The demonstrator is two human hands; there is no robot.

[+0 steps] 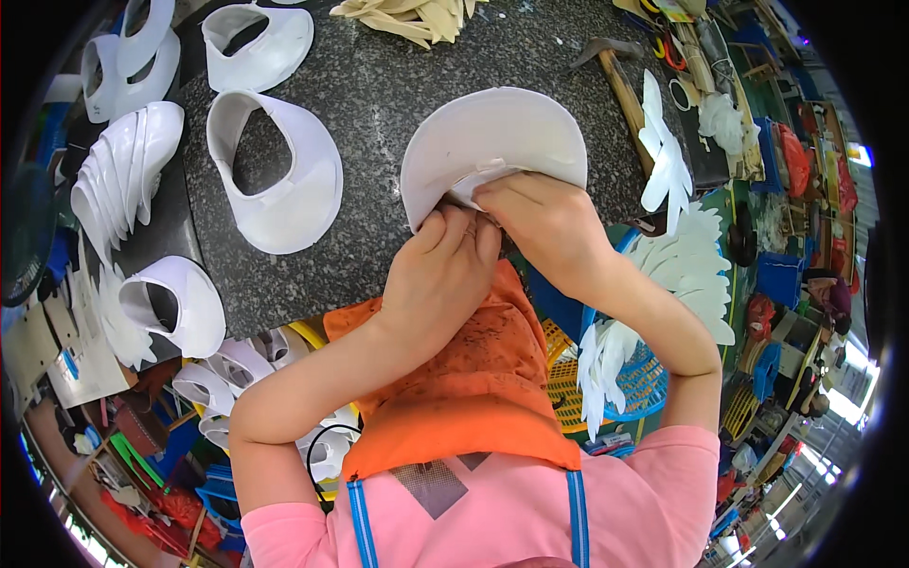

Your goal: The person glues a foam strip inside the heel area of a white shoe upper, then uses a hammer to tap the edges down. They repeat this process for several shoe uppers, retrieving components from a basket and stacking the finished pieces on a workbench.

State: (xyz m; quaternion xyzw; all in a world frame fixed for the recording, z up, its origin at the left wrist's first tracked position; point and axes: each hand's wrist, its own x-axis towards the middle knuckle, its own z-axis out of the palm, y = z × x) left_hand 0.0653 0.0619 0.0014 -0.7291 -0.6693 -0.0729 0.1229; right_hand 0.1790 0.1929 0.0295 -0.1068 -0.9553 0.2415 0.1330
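A white shoe upper (497, 133) lies at the near edge of the dark speckled worktop, its rounded end pointing away from me. My left hand (437, 270) pinches its near left edge, fingertips drawn together. My right hand (547, 225) is closed on the near right edge, fingers curled under the rim. Between the two hands a narrow strip of the folded edge shows; the fingertips partly hide it. Left of my hands, a second white upper (312, 194) rests with its opening facing up.
More white uppers (275, 57) and a nested stack (133, 161) stand to the left. A wooden-handled hammer (620, 99) lies at the right, beside white cut pieces (666, 156). Below the worktop, a blue basket (644, 379) holds white pieces. Tan pieces (417, 17) lie at the far edge.
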